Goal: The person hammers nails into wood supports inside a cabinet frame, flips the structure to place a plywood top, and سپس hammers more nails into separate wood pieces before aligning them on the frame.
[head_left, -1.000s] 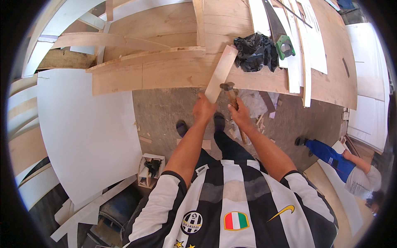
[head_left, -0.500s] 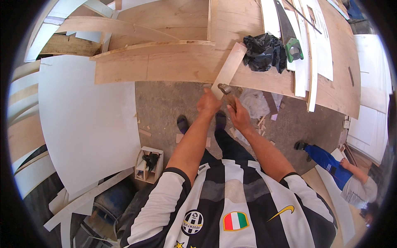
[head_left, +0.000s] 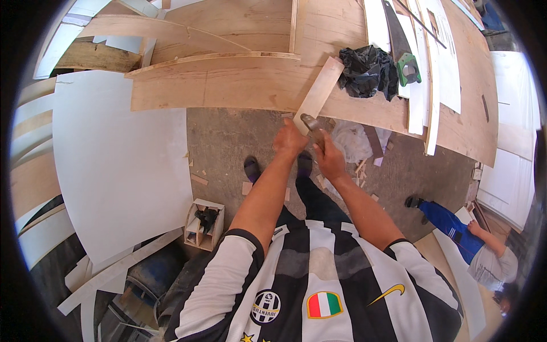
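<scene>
A pale, flat wooden strip (head_left: 322,86) slants from the plywood bench top out past its front edge. My left hand (head_left: 289,139) is closed around the strip's near end. Just to the right, my right hand (head_left: 331,158) grips a hammer (head_left: 310,122) by its handle. The hammer's metal head is over the strip's near end, close to my left fingers; whether it touches the wood I cannot tell. No nail can be made out there.
On the plywood bench (head_left: 470,108) lie a crumpled black plastic bag (head_left: 367,71), a green-handled handsaw (head_left: 408,69) and white strips (head_left: 431,102). A white sheet (head_left: 122,165) stands left, near a wooden tool box (head_left: 216,236). Offcuts litter the floor. Another person (head_left: 493,242) is at right.
The view has shifted slightly, so the bench and strip appear a little higher. The hammer head has moved very little over the strip. Both hands keep their grips.
</scene>
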`<state>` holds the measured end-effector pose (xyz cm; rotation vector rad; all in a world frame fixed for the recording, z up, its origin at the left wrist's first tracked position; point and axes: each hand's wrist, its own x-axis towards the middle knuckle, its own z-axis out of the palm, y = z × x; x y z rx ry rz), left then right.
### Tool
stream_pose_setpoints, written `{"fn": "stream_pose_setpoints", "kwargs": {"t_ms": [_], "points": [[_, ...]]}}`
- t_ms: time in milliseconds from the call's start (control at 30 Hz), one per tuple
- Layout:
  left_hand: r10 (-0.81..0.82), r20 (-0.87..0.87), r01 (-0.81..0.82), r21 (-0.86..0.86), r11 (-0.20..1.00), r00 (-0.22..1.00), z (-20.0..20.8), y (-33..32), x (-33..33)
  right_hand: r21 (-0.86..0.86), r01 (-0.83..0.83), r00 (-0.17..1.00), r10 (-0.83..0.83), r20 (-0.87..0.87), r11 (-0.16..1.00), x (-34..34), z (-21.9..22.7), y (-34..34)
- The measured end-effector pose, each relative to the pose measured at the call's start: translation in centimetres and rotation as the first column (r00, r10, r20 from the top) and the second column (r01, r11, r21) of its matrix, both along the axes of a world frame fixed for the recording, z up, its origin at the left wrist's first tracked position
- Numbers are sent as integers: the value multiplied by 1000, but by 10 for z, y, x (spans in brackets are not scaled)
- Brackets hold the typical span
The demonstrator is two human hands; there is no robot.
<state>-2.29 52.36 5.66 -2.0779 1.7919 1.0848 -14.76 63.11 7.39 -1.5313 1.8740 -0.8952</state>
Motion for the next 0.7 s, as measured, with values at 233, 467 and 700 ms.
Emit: {"fn": "stream_pose_setpoints", "kwargs": {"t_ms": [233,467,700], "points": [[18,-17,-18,-6,1000,1000,-2,0,3,120,50,998,-45,-47,991,5,5,-9],[-9,-20,9,-3,1000,1000,1,-2,2,242,61,993,-34,-116,968,6,-4,-7],[-28,-40,28,-15,1000,999,0,0,5,-8,98,995,-98,-18,995,8,0,-2]]}}
